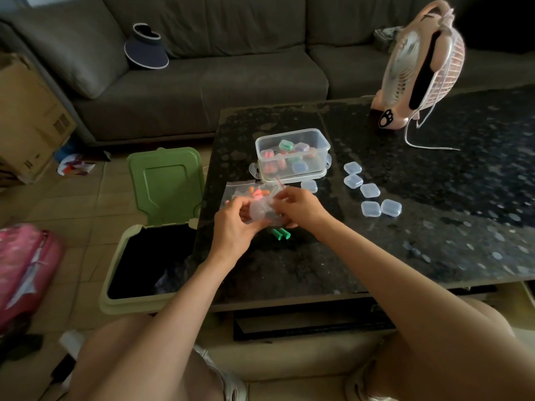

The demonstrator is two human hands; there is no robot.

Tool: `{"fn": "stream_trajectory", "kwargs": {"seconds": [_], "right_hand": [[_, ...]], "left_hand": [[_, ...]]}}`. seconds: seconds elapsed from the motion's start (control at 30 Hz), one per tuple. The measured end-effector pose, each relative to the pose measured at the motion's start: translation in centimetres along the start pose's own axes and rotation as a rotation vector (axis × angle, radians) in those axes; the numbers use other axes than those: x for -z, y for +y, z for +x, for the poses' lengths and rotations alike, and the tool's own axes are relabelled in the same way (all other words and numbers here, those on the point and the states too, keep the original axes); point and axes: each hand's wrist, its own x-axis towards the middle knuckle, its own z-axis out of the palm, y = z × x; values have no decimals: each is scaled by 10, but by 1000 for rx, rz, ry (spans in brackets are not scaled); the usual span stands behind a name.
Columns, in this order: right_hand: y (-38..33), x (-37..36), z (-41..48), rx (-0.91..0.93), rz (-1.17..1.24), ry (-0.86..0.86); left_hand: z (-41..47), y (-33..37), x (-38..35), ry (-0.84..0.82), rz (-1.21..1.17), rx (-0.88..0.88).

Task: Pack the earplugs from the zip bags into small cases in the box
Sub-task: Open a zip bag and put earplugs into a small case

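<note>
I see both hands meeting at the centre of the frame over the dark worktop (405, 227). My left hand (234, 224) has its fingers curled around a small clear case (258, 212), and the right hand (301, 205) pinches the same bundle from the other side; the blur there is such that I cannot tell whether the right fingers grip the case or a zip bag (246, 191) with orange earplugs (260, 193) just above it. Two green earplugs (280, 234) lie on the worktop just below the hands. Above the hands stands the clear box (292, 153), holding coloured cases. To the right of centre, five empty clear cases (370, 190) lie scattered, a sixth (309, 186) near the box. A pink fan (419, 68) stands upper right; an open green-lidded bin (156, 227) sits left of the worktop.
</note>
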Motion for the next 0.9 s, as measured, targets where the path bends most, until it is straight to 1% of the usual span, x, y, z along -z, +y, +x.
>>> {"fn": "stream_trajectory", "kwargs": {"seconds": [0.07, 0.1, 0.13, 0.2, 0.3, 0.37, 0.43, 0.53, 0.63, 0.7, 0.83, 0.9], "right_hand": [[9, -6, 1, 23, -425, 16], [13, -10, 1, 39, -553, 4], [15, -14, 0, 55, -625, -4], [17, -19, -2, 93, -695, -7], [18, -22, -1, 138, -714, -12], [17, -19, -1, 139, -671, -11], [16, -12, 0, 119, -579, -10], [15, -1, -1, 27, -400, -72], [14, 4, -3, -36, -364, -108], [13, 6, -4, -85, -307, -149], [12, 14, -6, -193, -8, -221], [11, 17, -8, -234, 176, -259]], "left_hand": [[-1, -5, 1, -11, 38, -12], [-1, -6, 2, -12, 59, -15], [-1, -7, 2, -16, 75, -15], [0, -8, 2, -40, 89, -6], [-1, -12, 1, -103, 69, 24], [-2, -15, -1, -125, 55, 11], [-1, -16, -2, -128, 75, -3], [1, -14, -3, -124, 106, -2], [1, -12, -6, -139, 96, 26], [-1, -12, -8, -160, 79, 6], [-4, -6, -11, -221, 103, -57], [-4, -4, -10, -248, 73, -70]]}}
